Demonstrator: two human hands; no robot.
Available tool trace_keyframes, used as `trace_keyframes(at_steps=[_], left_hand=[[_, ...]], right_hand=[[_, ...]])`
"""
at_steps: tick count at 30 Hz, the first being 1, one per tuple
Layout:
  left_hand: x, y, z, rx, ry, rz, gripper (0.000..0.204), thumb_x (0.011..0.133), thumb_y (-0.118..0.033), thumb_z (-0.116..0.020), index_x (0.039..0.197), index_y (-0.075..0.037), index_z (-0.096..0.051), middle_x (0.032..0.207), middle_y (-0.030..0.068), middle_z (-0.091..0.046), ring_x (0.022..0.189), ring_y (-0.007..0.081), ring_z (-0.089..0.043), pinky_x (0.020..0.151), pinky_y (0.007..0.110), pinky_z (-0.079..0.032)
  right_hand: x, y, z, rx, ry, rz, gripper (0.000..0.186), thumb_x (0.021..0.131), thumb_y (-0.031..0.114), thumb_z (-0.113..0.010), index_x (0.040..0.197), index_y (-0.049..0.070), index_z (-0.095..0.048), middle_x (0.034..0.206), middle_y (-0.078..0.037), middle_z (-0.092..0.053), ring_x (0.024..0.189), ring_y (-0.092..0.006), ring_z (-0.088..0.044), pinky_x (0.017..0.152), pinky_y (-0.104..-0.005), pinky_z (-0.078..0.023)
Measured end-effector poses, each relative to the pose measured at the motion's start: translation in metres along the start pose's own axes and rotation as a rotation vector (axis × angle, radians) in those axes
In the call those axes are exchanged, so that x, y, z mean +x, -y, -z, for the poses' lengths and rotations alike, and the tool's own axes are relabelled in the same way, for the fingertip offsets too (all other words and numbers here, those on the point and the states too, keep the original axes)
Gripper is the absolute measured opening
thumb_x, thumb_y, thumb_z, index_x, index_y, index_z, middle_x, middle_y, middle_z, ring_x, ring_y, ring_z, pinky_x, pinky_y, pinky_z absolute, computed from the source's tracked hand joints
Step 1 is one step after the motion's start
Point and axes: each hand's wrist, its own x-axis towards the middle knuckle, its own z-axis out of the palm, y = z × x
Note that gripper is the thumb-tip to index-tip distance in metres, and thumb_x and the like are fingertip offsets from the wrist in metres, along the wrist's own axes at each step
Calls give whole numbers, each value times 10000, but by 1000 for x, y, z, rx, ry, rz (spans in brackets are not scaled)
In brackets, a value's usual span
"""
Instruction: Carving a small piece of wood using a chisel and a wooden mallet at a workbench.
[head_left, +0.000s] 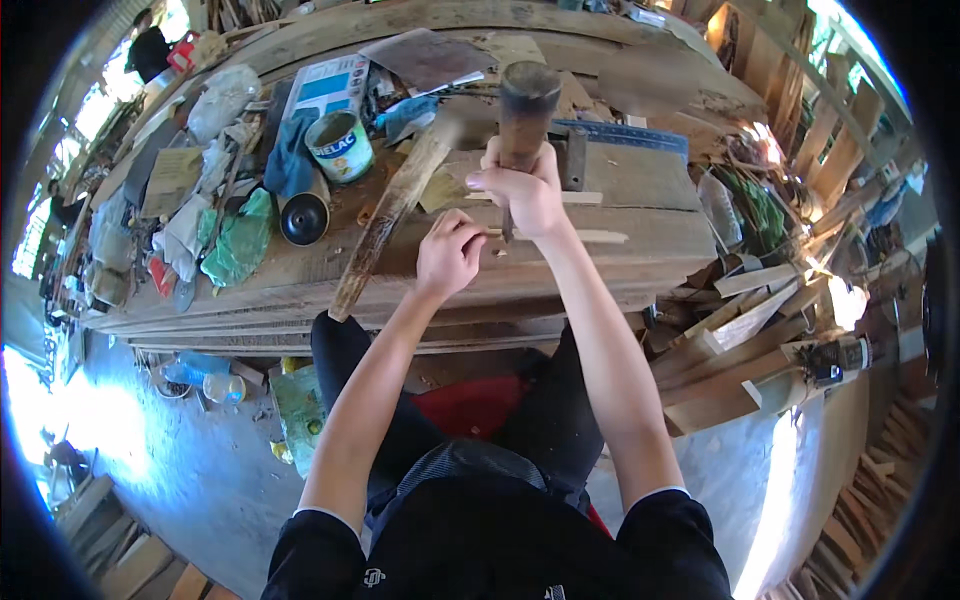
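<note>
Tool [528, 110] clenched in right hand [525, 198]; left hand [448, 254] at pale wood strip [590, 237], grip unclear.

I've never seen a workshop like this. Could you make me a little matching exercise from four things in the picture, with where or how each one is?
Things:
1. Tin can
2. Green plastic bag
3. Blue ruler
4. Chisel-like tool

Places and states:
A. Gripped in the person's right hand
B. Crumpled, toward the left end of the workbench
C. Standing open-topped, with a printed label
D. Lying flat, beyond and to the right of the right hand

Right pairs: 1-C, 2-B, 3-D, 4-A
</note>
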Motion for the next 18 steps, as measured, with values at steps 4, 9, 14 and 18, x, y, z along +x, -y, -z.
trace_keyframes(at_steps=[4,9,14,18], left_hand=[[-1,3,-3,38,25,-22,58,773,-128,-662,802,-79,-654,785,67,-580,785,273,-578,678,364,-497],[0,0,-7,113,-6,10,60,793,-132,-640,812,-79,-660,773,66,-584,775,273,-579,669,373,-498],[-1,0,-7,111,12,57,64,794,-135,-637,811,-80,-665,774,73,-588,779,278,-583,664,373,-496],[-3,4,-8,100,17,89,76,799,-141,-651,825,-73,-675,779,69,-602,776,274,-592,663,364,-496]], right_hand=[[6,-4,4,-33,-66,29,251,668,5,-703,574,68,-479,516,42,-433,452,-49,-362,434,-246,-230],[12,-4,12,-5,-32,20,244,709,6,-650,581,68,-452,491,35,-361,419,-68,-301,421,-255,-192],[15,-5,15,-14,-116,47,235,728,-2,-629,584,66,-456,490,39,-349,408,-61,-281,413,-255,-173],[11,-8,14,46,-216,107,238,735,-31,-610,587,68,-452,491,41,-360,394,-55,-280,396,-243,-163]])
